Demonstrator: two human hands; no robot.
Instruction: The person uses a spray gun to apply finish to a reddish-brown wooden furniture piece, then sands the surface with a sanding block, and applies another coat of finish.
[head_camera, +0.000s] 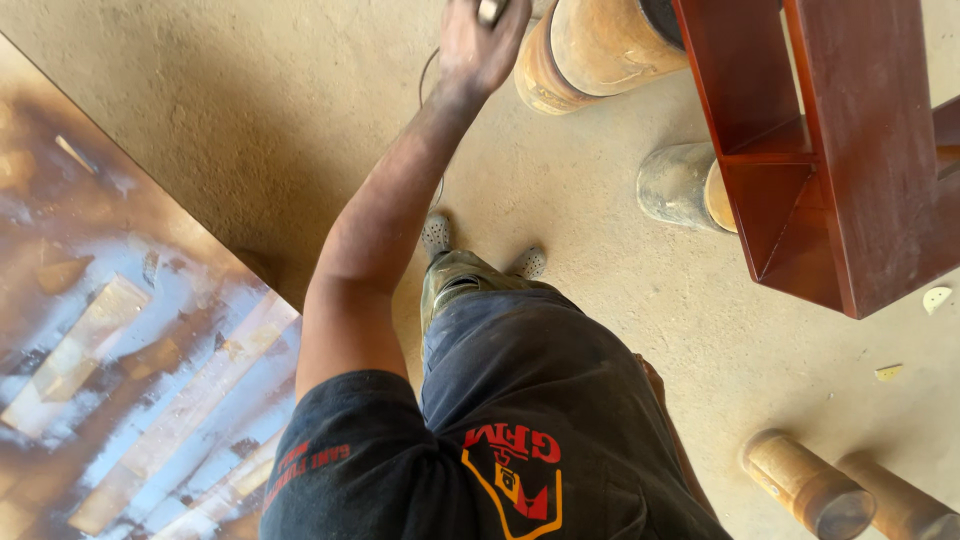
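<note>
Left hand: grip closed on a small dark, cut-off object, arm outstretched forward; rust-brown cylindrical drum just right. Right hand unseen.

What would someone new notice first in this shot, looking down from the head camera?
Probably the glossy red-brown wooden frame at upper right, standing over dusty wooden logs. Next, the person's left hand stretched to the top edge, gripping a small dark object that is mostly cut off. At left lies a scorched, streaked board.

Red-brown frame, tan floor, blue-brown streaked board.
</note>
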